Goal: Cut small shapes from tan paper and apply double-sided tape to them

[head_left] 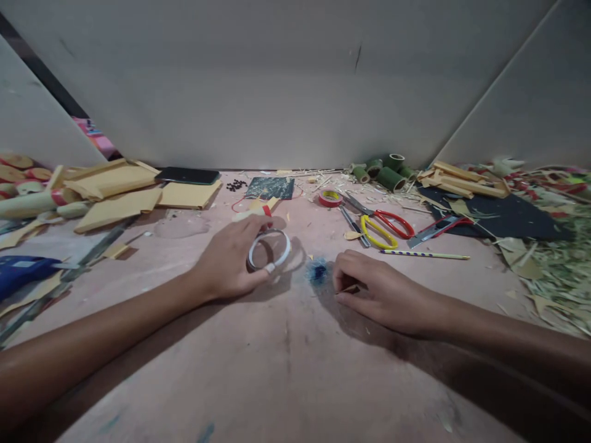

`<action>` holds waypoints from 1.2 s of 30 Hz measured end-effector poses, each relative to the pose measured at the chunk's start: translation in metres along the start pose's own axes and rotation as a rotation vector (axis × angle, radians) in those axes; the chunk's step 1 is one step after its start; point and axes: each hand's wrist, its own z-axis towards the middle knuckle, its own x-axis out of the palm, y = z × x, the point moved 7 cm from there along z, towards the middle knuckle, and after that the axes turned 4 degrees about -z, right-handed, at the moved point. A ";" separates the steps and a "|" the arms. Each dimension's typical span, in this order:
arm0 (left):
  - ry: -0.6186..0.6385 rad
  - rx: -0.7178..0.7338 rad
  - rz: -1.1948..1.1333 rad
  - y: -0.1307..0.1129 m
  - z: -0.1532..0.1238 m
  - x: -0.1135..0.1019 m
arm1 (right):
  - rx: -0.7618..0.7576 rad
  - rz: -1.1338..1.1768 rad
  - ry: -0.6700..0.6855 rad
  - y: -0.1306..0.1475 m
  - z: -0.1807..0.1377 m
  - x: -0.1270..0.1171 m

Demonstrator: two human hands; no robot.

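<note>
My left hand [231, 255] grips a thin white ring [287, 249], which looks like a nearly used-up tape roll, by its left and lower side. The ring is tilted up off the table, with the thumb at its lower edge. Just beyond these fingers lies a pale piece with a red end [266, 211], partly hidden by the hand. My right hand [369, 289] rests on the table with its fingers curled closed; whether anything is inside cannot be seen. A dark blue stain [318, 271] marks the table beside its knuckles.
Right of centre lie a red tape roll [330, 197], scissors [381, 224], a craft knife [354, 226], a pencil [427, 254] and another cutter [434, 231]. Green bamboo pieces [390, 178] stand behind. Left are a phone [188, 176], cardboard pieces [115, 212] and a blue glue gun [28, 274]. Shavings [558, 264] pile right.
</note>
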 end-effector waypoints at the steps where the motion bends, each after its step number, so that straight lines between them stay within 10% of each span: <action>1: -0.027 -0.040 0.002 0.007 0.001 -0.002 | 0.002 0.024 0.006 0.005 0.004 0.003; 14: -0.096 -0.172 0.043 0.028 0.008 0.001 | -0.048 0.175 -0.154 0.018 0.076 0.024; 36: -0.106 -0.201 0.010 0.032 0.006 0.002 | -0.457 -0.040 -0.060 0.034 0.075 0.009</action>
